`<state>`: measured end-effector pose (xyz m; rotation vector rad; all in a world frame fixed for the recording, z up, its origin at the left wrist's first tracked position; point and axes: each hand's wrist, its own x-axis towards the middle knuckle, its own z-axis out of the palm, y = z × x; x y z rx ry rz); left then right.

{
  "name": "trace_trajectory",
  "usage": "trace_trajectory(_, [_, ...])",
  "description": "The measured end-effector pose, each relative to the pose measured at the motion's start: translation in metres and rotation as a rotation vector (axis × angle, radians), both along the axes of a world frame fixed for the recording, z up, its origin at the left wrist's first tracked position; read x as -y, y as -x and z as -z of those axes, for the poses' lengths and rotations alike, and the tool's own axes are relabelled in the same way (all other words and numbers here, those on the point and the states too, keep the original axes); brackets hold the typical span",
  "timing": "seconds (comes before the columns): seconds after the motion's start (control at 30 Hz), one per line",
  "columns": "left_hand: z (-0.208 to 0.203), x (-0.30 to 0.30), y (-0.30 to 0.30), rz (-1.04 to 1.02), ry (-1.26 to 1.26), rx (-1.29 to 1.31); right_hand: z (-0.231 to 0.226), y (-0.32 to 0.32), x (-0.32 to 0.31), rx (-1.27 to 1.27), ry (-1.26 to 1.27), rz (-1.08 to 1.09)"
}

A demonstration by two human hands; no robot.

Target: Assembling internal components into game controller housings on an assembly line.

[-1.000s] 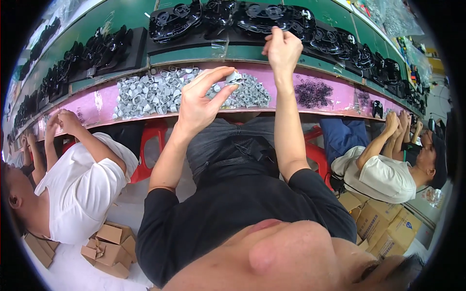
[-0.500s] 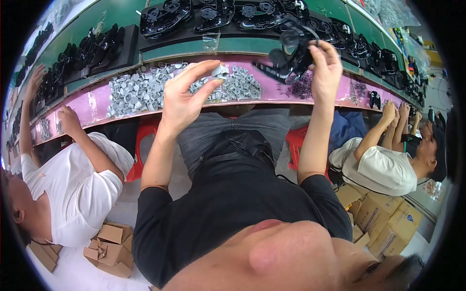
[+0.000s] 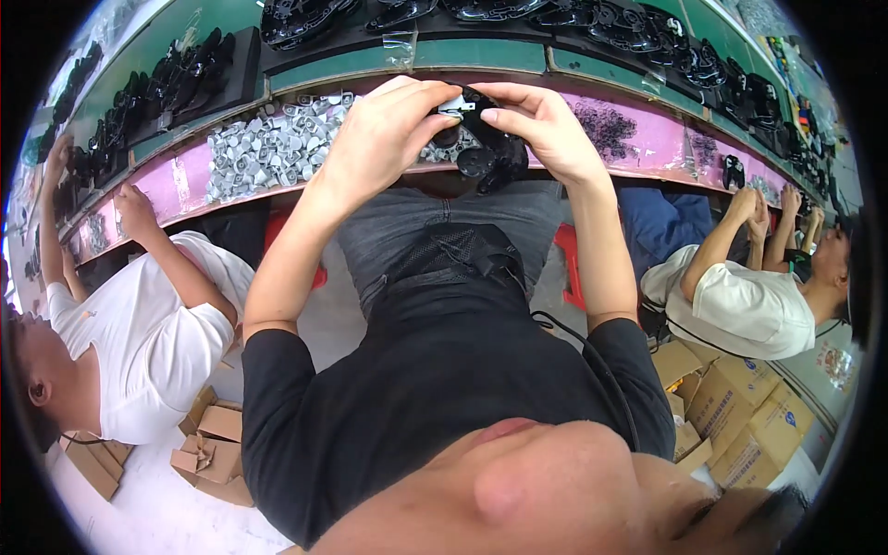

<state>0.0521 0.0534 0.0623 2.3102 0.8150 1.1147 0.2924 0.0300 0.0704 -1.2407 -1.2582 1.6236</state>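
My right hand grips a glossy black plastic shell, shaped like half of a game controller, held above the near edge of the bench. Pinched in my left hand is a small grey plastic part, which sits against the shell's upper end. My fingers hide how far it is seated there. Loose grey parts of the same colour lie heaped on the pink bench top, left of and behind my left hand. Right of my right hand is a scatter of small black parts.
Black shells line a raised green ledge behind the bench. People in light shirts sit at my left and right, their hands over the bench. Cardboard boxes stand on the floor on both sides.
My right hand has brought the black shell down and left, in front of me. My left hand has moved right with the grey part, and the two now meet.
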Motion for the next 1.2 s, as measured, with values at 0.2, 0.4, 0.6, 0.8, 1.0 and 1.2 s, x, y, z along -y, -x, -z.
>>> trace_trajectory(0.2, [-0.008,0.001,-0.003,-0.045,0.003,-0.08,0.005,0.005,0.011,0.043,-0.202,0.173])
trace_trajectory(0.4, [-0.011,0.001,-0.007,-0.083,-0.085,-0.054,0.001,0.014,0.015,0.14,-0.26,0.233])
trace_trajectory(0.6, [-0.009,0.007,-0.007,-0.125,-0.151,-0.072,-0.006,0.016,0.021,0.216,-0.281,0.195])
trace_trajectory(0.8, [-0.022,0.012,-0.008,-0.201,-0.235,-0.094,-0.008,0.015,0.021,0.155,-0.365,0.187])
trace_trajectory(1.0, [-0.019,-0.007,0.005,0.014,-0.095,-0.001,-0.017,0.011,0.024,0.044,-0.271,0.096])
trace_trajectory(1.2, [-0.043,-0.008,0.015,0.199,0.002,-0.183,-0.025,0.008,0.022,0.039,-0.153,-0.013])
